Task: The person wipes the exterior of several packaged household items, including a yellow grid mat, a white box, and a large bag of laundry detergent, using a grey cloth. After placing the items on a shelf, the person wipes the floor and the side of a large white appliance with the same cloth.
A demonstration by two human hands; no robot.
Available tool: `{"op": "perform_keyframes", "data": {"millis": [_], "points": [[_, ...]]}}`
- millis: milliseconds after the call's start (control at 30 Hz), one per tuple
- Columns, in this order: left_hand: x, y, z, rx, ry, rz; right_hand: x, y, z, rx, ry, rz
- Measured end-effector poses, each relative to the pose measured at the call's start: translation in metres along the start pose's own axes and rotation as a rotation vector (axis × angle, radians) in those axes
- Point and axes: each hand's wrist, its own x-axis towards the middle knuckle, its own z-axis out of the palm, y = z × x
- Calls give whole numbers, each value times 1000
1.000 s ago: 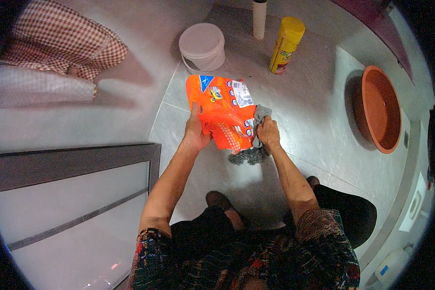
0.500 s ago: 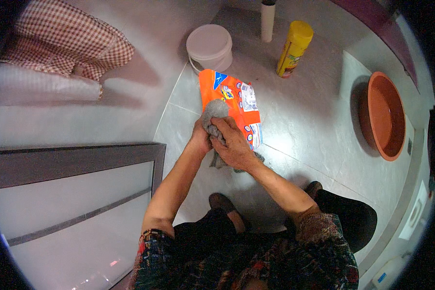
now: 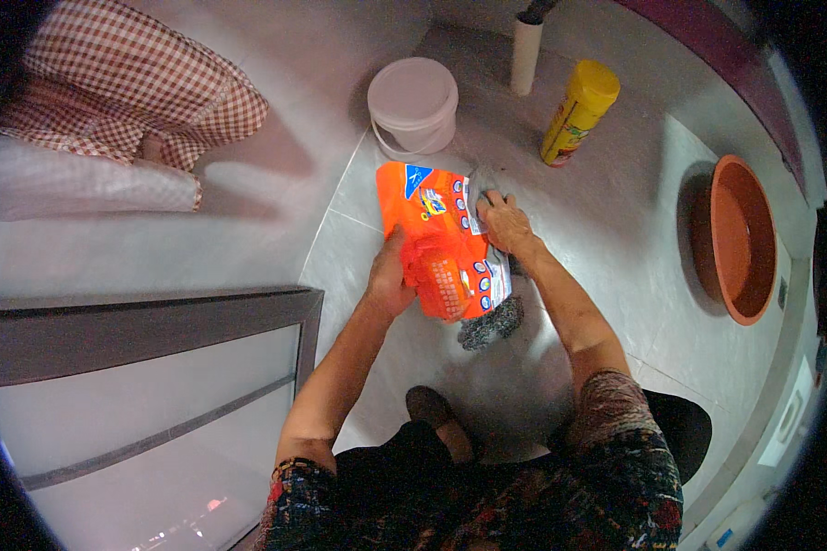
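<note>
On the grey tiled floor before me lies a bright orange, bag-like detergent pack (image 3: 446,197), with a blue corner and a basket pattern low on its front. At its left edge is my left hand (image 3: 393,275), closed on the pack's side, its fingertips partly hidden. By the right edge, my right hand (image 3: 507,223) grips a crumpled grey cloth (image 3: 481,182), which lies partly behind its fingers. Just below the pack sits a dark grey, wiry clump like scouring wool (image 3: 492,325).
Beyond the pack stand a lidded white bucket (image 3: 413,96), a white pipe (image 3: 524,60) and a yellow canister (image 3: 579,113). An orange-brown basin (image 3: 740,241) leans at the right wall. A checked cloth (image 3: 147,78) hangs at upper left, above a grey-framed glass door (image 3: 138,335).
My hands have parted from together over the pack. The right went right with the grey cloth; the left moved down to the pack's left edge. The pack's lower front now shows.
</note>
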Motion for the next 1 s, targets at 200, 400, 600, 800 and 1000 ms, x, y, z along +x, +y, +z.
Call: {"op": "perform_keyframes", "data": {"millis": [200,400,600,800,1000], "points": [[-1,3,6,5,1,37,-14,25,-67,-86,-721,-182],[-2,6,7,-33,-26,-29,17,-41,-97,644,67,-5],[4,6,7,13,-163,53,22,-101,-75,507,152,-432],[-3,13,17,16,-182,-84,-47,-99,-100,510,-272,-490],[-12,20,47,164,-234,62,-66,-71,-135,830,-452,-456]]}}
